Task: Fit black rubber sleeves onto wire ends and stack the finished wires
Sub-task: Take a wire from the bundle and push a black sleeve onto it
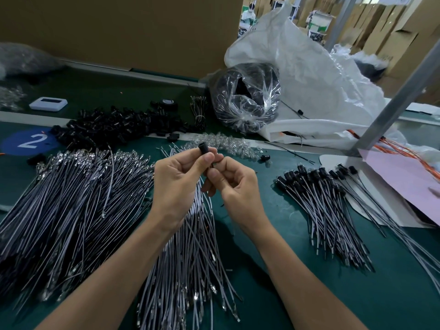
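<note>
Bare green tabletop (381, 294) lies open between the middle wire bundle (190, 246) and the finished stack (328, 210), widening toward the near edge. Left side blocked by the big wire pile (66, 198). Far edge crowded: sleeve heap (114, 127), clear bag (245, 98), white sack (309, 79). A slanted metal post (392, 101) bars the far right corner.

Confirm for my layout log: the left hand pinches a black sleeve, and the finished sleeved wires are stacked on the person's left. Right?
Not quite. The head view shows the finished sleeved wires stacked on the person's right, not left. The left hand does pinch a black sleeve.
</note>
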Tool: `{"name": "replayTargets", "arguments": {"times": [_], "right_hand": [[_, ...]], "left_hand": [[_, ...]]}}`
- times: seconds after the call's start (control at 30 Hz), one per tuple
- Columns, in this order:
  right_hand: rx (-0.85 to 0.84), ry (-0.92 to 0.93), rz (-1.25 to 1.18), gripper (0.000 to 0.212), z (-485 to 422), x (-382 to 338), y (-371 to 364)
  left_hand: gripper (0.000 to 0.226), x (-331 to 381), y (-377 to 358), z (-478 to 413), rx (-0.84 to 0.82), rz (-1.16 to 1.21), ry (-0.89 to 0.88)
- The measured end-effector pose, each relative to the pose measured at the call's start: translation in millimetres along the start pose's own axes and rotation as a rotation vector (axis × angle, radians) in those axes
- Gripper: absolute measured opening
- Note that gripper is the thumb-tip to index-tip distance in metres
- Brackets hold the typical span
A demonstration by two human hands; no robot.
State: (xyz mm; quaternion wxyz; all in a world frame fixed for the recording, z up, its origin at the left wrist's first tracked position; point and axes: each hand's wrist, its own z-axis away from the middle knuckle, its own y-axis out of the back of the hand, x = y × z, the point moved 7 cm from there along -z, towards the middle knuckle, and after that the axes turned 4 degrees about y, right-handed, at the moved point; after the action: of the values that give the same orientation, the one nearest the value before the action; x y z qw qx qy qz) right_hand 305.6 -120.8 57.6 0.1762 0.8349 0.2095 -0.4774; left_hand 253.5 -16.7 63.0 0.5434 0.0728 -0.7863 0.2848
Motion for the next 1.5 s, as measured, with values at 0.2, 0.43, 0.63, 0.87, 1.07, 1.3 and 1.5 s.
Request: {"name": "replayTargets", "arguments": {"times": [0.2,0.43,0.63,0.87,1.07,1.3,1.5], "right_hand": [[-0.007,0.032,-0.017,0.01,-0.8,-2.0,0.6],[-0.005,0.022,0.126,0.018,-0.9,-1.7,7.5],[0.044,0.021,0.17,0.012,-1.4,-3.8,8.9],[-0.235,-0.09,0.068,0.036,0.3,1.1,-1.2],[0.132,-0.175,0.64,0.022,-34.8,22.3,45.9],[-0.115,-0.274,0.959,0.032,-86.0,56.3,26.1],[-0.154,-0.242,1.034,0.033,-93.1,70.0,23.2]], "left_hand": [[0.014,-7.2,-1.9,2.4,0.05,0.082,0.118],[0.008,-6.2,-1.1,-4.3,0.016,-0.029,0.106],[0.025,-13.9,-5.7,-5.1,0.066,0.081,0.252],[0.018,-9.9,18.6,-24.0,0.128,0.193,0.375],[0.038,-34.6,26.4,-14.3,-0.107,0.102,0.599],[0.043,-33.9,29.6,-16.1,-0.073,-0.012,0.48],[0.023,-37.7,27.3,-14.4,-0.07,-0.086,0.421]]}}
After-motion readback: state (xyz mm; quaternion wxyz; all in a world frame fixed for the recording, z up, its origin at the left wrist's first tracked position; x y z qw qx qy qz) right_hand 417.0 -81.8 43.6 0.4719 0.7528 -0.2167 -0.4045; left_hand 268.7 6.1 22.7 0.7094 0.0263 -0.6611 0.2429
